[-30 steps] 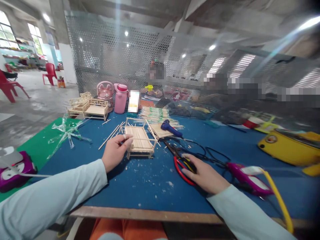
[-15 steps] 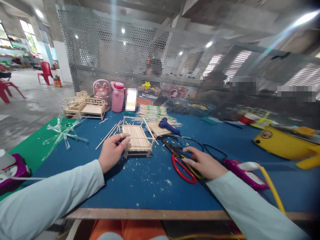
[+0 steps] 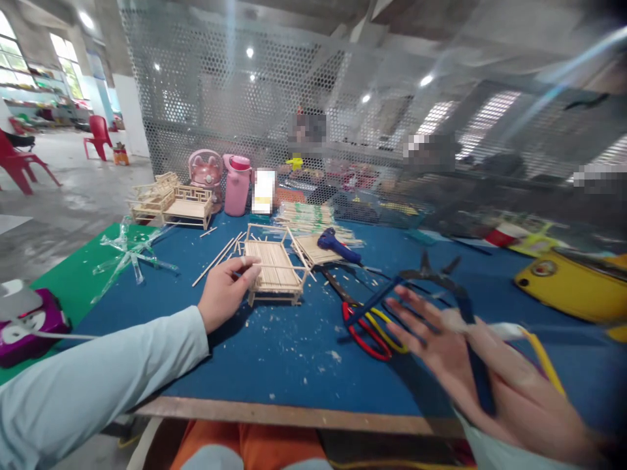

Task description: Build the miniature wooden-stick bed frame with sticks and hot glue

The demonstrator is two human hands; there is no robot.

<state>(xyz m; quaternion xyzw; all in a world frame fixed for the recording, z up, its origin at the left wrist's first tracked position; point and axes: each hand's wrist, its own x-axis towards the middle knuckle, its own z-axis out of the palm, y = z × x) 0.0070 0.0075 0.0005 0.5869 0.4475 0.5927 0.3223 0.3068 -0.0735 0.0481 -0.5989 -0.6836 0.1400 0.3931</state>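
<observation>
Thumb and fingers of my left hand [image 3: 224, 295] are pinched on a thin wooden stick [image 3: 284, 266], which lies across the top of a small bed-shaped frame [image 3: 268, 256] built of sticks. My right hand [image 3: 453, 356], raised and blurred by motion, has a pair of blue-handled pliers [image 3: 479, 365] in it. One handle rests along the palm, the other points out past the fingertips, and the handles are spread wide. Scissors [image 3: 365, 347] with red and yellow handles lie on the table below the pliers. Behind them, a blue glue gun [image 3: 337, 245] rests by a flat stick panel [image 3: 311, 251].
Finished stick furniture [image 3: 189, 209] stands at the back left, beside a pink bottle [image 3: 238, 189] and a phone [image 3: 263, 190]. Bundled sticks [image 3: 306, 214] lie behind. Clear glue sticks [image 3: 132, 251], a purple power strip [image 3: 46, 323] and a yellow case [image 3: 568, 284] flank the blue table [image 3: 274, 365].
My right hand has picked up the pliers from beside the scissors and moved right and nearer to me, with the handles spreading. My left hand keeps its place at the small frame.
</observation>
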